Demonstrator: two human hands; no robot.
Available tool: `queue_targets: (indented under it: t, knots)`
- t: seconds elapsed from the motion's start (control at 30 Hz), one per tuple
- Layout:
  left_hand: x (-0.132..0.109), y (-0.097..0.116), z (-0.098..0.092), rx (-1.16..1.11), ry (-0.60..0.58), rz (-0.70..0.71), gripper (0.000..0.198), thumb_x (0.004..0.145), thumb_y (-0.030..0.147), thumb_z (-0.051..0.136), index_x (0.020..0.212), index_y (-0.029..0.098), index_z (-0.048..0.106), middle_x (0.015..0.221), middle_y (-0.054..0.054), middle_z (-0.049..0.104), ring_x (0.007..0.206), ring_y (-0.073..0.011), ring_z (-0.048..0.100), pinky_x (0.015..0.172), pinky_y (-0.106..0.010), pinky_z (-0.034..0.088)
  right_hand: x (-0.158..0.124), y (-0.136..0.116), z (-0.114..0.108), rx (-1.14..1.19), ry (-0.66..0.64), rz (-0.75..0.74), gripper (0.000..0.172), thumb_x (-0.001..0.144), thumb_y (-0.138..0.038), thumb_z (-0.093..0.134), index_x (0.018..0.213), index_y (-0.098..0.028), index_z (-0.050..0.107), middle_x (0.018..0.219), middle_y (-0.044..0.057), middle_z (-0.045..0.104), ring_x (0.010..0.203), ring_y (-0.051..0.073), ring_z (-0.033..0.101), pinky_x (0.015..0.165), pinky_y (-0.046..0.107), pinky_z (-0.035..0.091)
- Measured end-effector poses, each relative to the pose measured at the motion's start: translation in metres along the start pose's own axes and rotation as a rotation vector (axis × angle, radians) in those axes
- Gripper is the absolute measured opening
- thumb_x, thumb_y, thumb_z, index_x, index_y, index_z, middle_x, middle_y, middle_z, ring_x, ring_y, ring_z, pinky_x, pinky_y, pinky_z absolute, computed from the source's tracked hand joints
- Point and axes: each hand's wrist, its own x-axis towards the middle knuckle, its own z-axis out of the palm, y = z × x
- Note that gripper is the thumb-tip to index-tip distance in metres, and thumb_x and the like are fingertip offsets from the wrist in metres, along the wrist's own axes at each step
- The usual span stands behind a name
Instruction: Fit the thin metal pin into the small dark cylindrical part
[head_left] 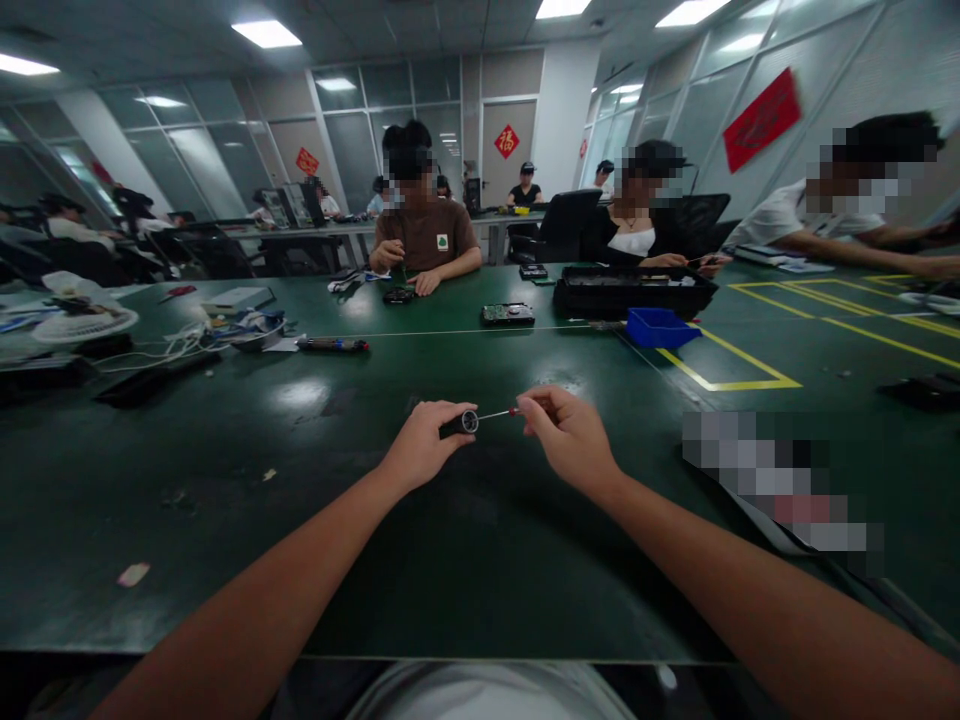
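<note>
Above the green table, my left hand [427, 440] is closed around a small black cylinder [459, 424] with a pale ring at its round end, which looks like a flashlight. That end faces right and toward me. Opposite it, my right hand [564, 430] pinches the red handle of a thin screwdriver [495, 414]. Its metal shaft points left, and the tip reaches the rim of the cylinder's end. Whether the tip sits inside or only touches the edge I cannot tell. My right fingers cover most of the handle.
Across the green table [225, 560] lie a circuit-board drive [508, 314], a blue bin [660, 327], a long black tray [637, 295] and a dark pen-like tool [334, 345]. A blurred sheet [772, 490] lies right of my arm. Several people sit opposite, some with hands on parts.
</note>
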Motion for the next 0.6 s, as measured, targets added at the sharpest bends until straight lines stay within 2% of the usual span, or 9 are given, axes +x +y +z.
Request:
queue_targets:
  t: [0.1,0.17,0.27,0.33,0.43,0.5,0.6]
  knots:
    - [-0.0002,-0.0008,0.0008,-0.002,0.002,0.011,0.041,0.086,0.024,0.071,0.127,0.026,0.066,0.12,-0.006,0.07,0.112,-0.0252,0.061,0.102,-0.044,0.042,0.0008,0.0038,0.0018,0.052,-0.048,-0.022,0.019,0.094,-0.031,0.051,0.088,-0.022,0.067,0.07,0.0,0.066,0.067,0.017,0.063,0.061,0.03,0.044]
    - [-0.0003,-0.0006,0.0007,-0.001,0.005,0.015,0.041,0.087,0.024,0.071,0.127,0.026,0.065,0.121,-0.006,0.07,0.112,-0.0251,0.061,0.103,-0.045,0.041,0.0018,0.0056,0.0029,0.059,-0.074,0.003,0.026,0.097,-0.033,0.046,0.086,-0.022,0.067,0.065,-0.001,0.063,0.064,0.018,0.062,0.061,0.03,0.045]
    - [-0.0004,0.0015,-0.0001,0.003,0.007,-0.003,0.04,0.087,0.025,0.07,0.127,0.027,0.066,0.123,-0.006,0.07,0.114,-0.026,0.06,0.105,-0.047,0.039,0.0031,0.0083,0.0052,0.041,-0.073,0.074,0.035,0.099,-0.045,0.042,0.091,-0.022,0.067,0.055,-0.003,0.055,0.052,0.017,0.055,0.053,0.03,0.04]
    - [-0.0005,0.0033,-0.0004,0.009,-0.003,-0.022,0.04,0.087,0.024,0.07,0.126,0.028,0.066,0.122,-0.006,0.07,0.114,-0.0267,0.06,0.106,-0.049,0.039,0.0031,0.01,0.0069,0.074,-0.048,0.097,0.032,0.097,-0.047,0.046,0.101,-0.022,0.065,0.061,-0.002,0.058,0.051,0.016,0.052,0.05,0.03,0.038]
    - [-0.0009,0.0042,0.0002,0.016,-0.016,-0.028,0.04,0.087,0.024,0.071,0.127,0.027,0.066,0.12,-0.006,0.071,0.112,-0.0271,0.06,0.105,-0.049,0.039,0.0023,0.0103,0.0081,0.152,-0.019,0.058,0.025,0.093,-0.041,0.054,0.108,-0.022,0.06,0.075,0.0,0.063,0.062,0.017,0.056,0.056,0.031,0.042]
    - [-0.001,0.0033,0.0012,0.019,-0.011,-0.015,0.041,0.087,0.025,0.07,0.127,0.027,0.066,0.12,-0.006,0.07,0.112,-0.0269,0.06,0.106,-0.049,0.038,0.0019,0.0089,0.0079,0.167,-0.027,0.049,0.021,0.093,-0.04,0.052,0.102,-0.023,0.06,0.073,-0.001,0.061,0.065,0.017,0.057,0.061,0.032,0.044]
    - [-0.0006,0.0017,0.0026,0.023,-0.016,0.001,0.041,0.087,0.024,0.07,0.127,0.027,0.065,0.121,-0.006,0.07,0.113,-0.0266,0.06,0.107,-0.05,0.037,0.0025,0.0075,0.0077,0.117,-0.046,0.084,0.03,0.097,-0.044,0.044,0.088,-0.022,0.062,0.065,-0.001,0.056,0.061,0.017,0.054,0.059,0.032,0.042]
